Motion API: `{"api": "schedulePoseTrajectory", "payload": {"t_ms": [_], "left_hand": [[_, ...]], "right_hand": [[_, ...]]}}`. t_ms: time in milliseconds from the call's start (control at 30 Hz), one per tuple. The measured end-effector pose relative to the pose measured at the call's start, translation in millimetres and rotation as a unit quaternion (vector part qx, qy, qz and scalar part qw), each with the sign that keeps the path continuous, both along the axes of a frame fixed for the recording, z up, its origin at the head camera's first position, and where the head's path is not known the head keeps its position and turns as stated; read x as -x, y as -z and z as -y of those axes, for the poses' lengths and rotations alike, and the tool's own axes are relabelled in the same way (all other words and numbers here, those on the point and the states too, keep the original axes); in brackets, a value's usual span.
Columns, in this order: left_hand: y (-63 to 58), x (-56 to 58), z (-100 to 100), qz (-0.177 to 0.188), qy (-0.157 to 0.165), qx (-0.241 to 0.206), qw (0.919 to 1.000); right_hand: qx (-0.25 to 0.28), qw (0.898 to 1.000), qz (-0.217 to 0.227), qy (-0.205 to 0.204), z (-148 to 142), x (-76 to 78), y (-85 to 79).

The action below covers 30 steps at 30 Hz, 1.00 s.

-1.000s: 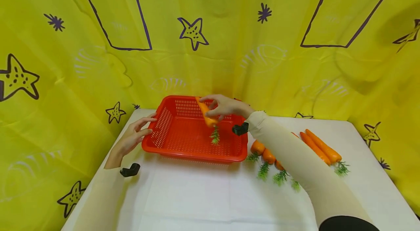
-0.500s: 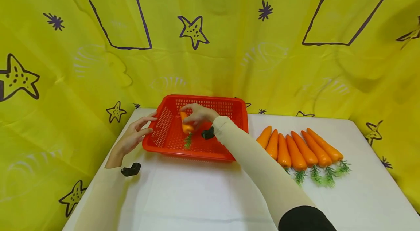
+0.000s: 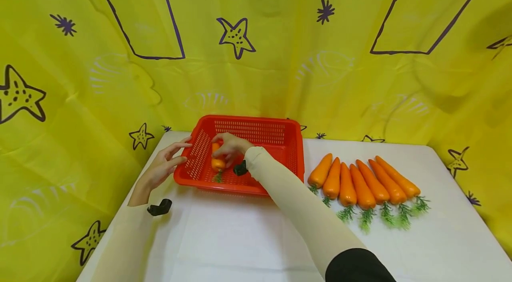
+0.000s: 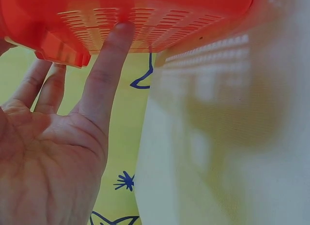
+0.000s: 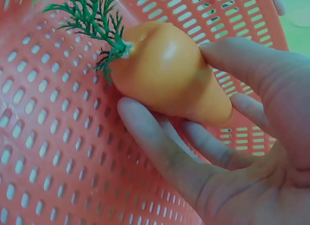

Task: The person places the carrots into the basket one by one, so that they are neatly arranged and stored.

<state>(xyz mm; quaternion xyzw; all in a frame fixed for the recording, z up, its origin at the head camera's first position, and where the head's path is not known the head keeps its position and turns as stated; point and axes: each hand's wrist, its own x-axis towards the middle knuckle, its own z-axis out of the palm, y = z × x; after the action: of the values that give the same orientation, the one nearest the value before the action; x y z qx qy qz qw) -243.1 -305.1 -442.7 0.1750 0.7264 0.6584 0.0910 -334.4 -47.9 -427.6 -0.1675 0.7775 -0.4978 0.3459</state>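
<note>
One yellow curtain (image 3: 264,73): up it went behind the whole play, stars scribbled all over it.
White table (image 3: 224,242): spread below, it carried everything in the game.
Red basket (image 3: 260,128): slotted walls, seated toward the table's far edge, its left side with the left hand beside it.
Loose carrots (image 3: 362,187): seven, fanned out right of the basket, thin tips pointing away, leafy ends near.
Left hand (image 3: 162,166): fingers mostly straight, touching the basket's left side, wrapped round nothing; light, even pressure seemed the right brace here, since a hard push could have tipped or slid it.
Right hand (image 3: 230,146): inside the basket, and there was the grip, thumb and fingers closed about the held carrot (image 3: 218,164)! Good placing, by the look of it, called for a low, gentle release, fingers spreading evenly so nothing rolled.
Held carrot: inside the basket by its left wall, roughly in line with that wall, thick end nearest; whether it touched the bottom could not be told.
Greens (image 3: 218,177): out from the thick end, clear of the fingers, and best left unpinched.
</note>
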Motion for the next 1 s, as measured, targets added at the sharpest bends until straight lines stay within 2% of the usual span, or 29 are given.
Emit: {"api": "schedulePoseTrajectory", "payload": {"t_ms": [267,633,1000], "left_hand": [[0.1,-0.5,2.0,-0.001,-0.002,-0.003,1.0000],[-0.4,-0.4,-0.2,0.000,0.006,-0.010,0.9999],[1.0,0.6,0.9,0.003,0.002,-0.008,1.0000]], "right_hand": [[0.026,0.999,0.035,0.014,11.6,-1.4,5.8],[0.031,0.999,0.029,0.028,18.5,-2.7,4.6],[0.025,0.999,0.030,0.012,17.3,-0.3,6.3]]}}
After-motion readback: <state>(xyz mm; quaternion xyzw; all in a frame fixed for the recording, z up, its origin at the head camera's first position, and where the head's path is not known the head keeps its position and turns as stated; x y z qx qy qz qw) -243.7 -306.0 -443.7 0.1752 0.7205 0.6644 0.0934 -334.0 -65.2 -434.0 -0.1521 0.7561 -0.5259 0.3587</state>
